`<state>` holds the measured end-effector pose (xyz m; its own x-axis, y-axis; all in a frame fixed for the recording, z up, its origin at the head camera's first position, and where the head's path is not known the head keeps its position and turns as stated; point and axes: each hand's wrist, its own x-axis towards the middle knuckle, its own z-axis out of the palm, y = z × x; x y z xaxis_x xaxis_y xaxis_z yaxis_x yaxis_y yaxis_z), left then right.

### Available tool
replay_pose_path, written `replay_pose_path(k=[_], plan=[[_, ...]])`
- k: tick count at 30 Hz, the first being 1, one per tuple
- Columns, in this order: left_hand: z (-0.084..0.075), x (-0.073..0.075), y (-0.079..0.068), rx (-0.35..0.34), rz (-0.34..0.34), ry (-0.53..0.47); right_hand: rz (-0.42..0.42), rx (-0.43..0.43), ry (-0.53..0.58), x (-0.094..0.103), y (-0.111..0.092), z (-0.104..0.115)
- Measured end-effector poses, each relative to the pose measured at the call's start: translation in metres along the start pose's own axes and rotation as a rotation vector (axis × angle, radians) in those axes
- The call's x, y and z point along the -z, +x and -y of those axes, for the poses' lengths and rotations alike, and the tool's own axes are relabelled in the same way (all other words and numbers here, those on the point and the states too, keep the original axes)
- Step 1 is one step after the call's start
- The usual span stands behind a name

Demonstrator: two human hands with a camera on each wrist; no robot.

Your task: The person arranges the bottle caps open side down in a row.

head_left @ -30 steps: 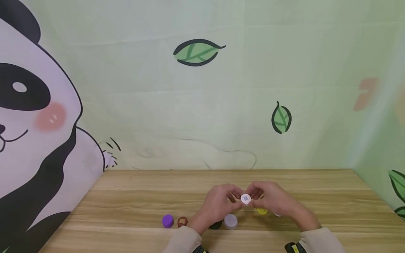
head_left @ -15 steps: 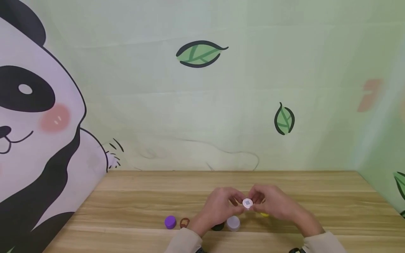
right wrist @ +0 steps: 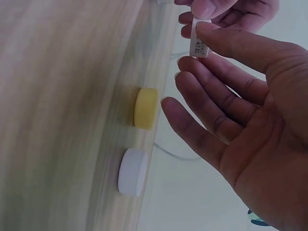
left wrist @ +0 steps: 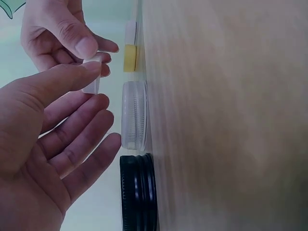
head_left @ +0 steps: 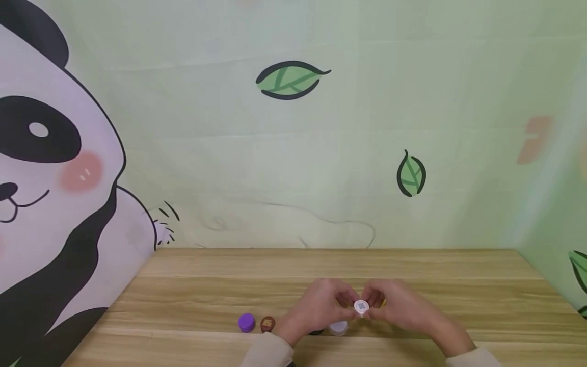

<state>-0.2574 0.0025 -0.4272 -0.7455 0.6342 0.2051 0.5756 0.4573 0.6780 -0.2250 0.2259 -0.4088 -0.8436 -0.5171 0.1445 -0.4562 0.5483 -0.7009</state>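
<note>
Both hands hold one small white bottle cap point(head_left: 361, 306) just above the table, its face with a square printed code turned up to the head camera. My left hand point(head_left: 321, 307) pinches its left side between thumb and fingers. From the other side, my right hand point(head_left: 400, 307) pinches it too. Small dark print shows on the cap's side in the right wrist view. Below the left hand lie a clear ridged lid point(left wrist: 134, 115) and a black lid point(left wrist: 138, 192). A yellow cap point(right wrist: 146, 109) and a white cap point(right wrist: 133, 172) stand below the right hand.
A purple cap point(head_left: 246, 322) and a brown cap point(head_left: 268, 324) with a gold mark lie left of the hands on the wooden table point(head_left: 206, 285). Behind the table rises a pale green backdrop point(head_left: 293, 153) with a panda and leaves.
Both hands have come down and slightly nearer with the white cap between them. They now cover more of the black, clear and yellow pieces; the loose white cap has gone from the head view.
</note>
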Motion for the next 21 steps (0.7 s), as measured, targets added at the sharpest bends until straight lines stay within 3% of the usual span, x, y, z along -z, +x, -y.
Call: replay_pose_path(k=[9, 21], plan=[[0.0002, -0.0038, -0.0004, -0.012, 0.039, 0.017, 0.015, 0.042, 0.042, -0.0075, -0.0027, -0.0066], [0.0000, -0.0047, -0.0012, -0.015, 0.067, 0.049, 0.022, 0.028, 0.028, -0.0108, -0.0037, -0.0065]])
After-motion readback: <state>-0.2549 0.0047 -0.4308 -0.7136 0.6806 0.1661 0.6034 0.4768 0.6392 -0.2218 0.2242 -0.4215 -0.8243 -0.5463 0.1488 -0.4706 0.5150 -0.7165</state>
